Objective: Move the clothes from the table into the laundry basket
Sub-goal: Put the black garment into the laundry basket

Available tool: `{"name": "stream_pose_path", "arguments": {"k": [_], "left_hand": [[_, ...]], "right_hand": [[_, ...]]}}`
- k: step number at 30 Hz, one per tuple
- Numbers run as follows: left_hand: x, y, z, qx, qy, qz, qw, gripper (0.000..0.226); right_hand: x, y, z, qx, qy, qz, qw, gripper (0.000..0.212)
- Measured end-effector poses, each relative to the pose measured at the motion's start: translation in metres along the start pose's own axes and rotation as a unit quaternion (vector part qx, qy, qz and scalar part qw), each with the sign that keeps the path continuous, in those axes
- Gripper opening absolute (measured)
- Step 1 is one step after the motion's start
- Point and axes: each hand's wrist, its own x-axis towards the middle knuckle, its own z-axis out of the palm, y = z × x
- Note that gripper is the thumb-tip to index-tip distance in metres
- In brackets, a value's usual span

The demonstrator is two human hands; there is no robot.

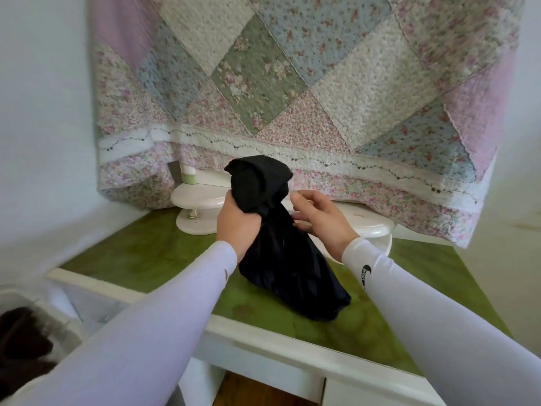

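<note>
Left hand [237, 227] fingers are curling tight round the black cloth [281, 253] mid-bunch. Right hand [319, 218] fingers are loosely bent, touching its side. Cloth's standing tall, top up, tail trailing onto the green counter [140, 253].

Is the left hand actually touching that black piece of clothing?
Touching. The head view shows the left hand with its fingers curled round the bunched middle of the black garment, lifting its upper part while the lower end rests on the green table.

A single head-worn wide view looks forward and down, close over the near edge of the green-topped table [152, 253], facing the quilt [292, 83] hanging behind its far edge.
</note>
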Motion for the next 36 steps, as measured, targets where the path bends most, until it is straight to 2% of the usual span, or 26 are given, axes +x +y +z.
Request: {"name": "stream_pose_path", "arguments": {"k": [2,4,5,6,9,12,14,18,20,26,30,33,36], "left_hand": [[0.007,0.011,-0.023,-0.025,0.028,-0.015,0.999,0.038],[0.014,0.019,-0.046,-0.078,0.045,-0.03,0.995,0.042],[0.017,0.022,-0.057,-0.103,0.048,-0.038,0.993,0.047],[0.02,0.024,-0.069,-0.124,0.052,-0.048,0.99,0.051],[0.023,0.031,-0.103,-0.218,0.08,-0.1,0.968,0.043],[0.021,0.038,-0.14,-0.295,0.074,-0.16,0.939,0.033],[0.017,0.041,-0.169,-0.304,0.064,-0.173,0.935,0.03],[0.012,0.044,-0.23,-0.307,0.094,-0.167,0.932,0.037],[0.008,0.046,-0.263,-0.31,0.126,-0.159,0.929,0.039],[-0.005,0.05,-0.357,-0.293,0.199,-0.123,0.927,0.033],[-0.013,0.055,-0.407,-0.28,0.242,-0.086,0.925,0.033],[-0.017,0.056,-0.434,-0.28,0.26,-0.067,0.922,0.034],[-0.022,0.046,-0.454,-0.27,0.279,-0.082,0.918,0.035]], "right_hand": [[0.0,0.012,0.005,-0.069,0.002,0.017,0.997,0.051],[-0.003,0.023,0.016,-0.121,-0.04,0.044,0.991,0.087],[-0.003,0.028,0.024,-0.134,-0.067,0.057,0.987,0.099],[-0.002,0.031,0.035,-0.136,-0.095,0.064,0.984,0.103],[-0.003,0.034,0.076,-0.11,-0.158,0.059,0.98,0.073],[-0.001,0.033,0.125,-0.075,-0.184,0.052,0.979,0.068],[0.002,0.03,0.159,-0.066,-0.204,0.054,0.975,0.065],[-0.003,0.016,0.223,-0.072,-0.265,0.059,0.96,0.046],[-0.005,0.01,0.257,-0.07,-0.27,0.043,0.959,0.048],[-0.016,-0.014,0.346,-0.042,-0.299,-0.033,0.953,0.035],[-0.019,-0.031,0.397,0.001,-0.308,-0.024,0.951,0.02],[-0.023,-0.04,0.43,0.041,-0.322,-0.009,0.946,0.017],[-0.031,-0.036,0.453,0.059,-0.342,0.02,0.938,0.015]]}}
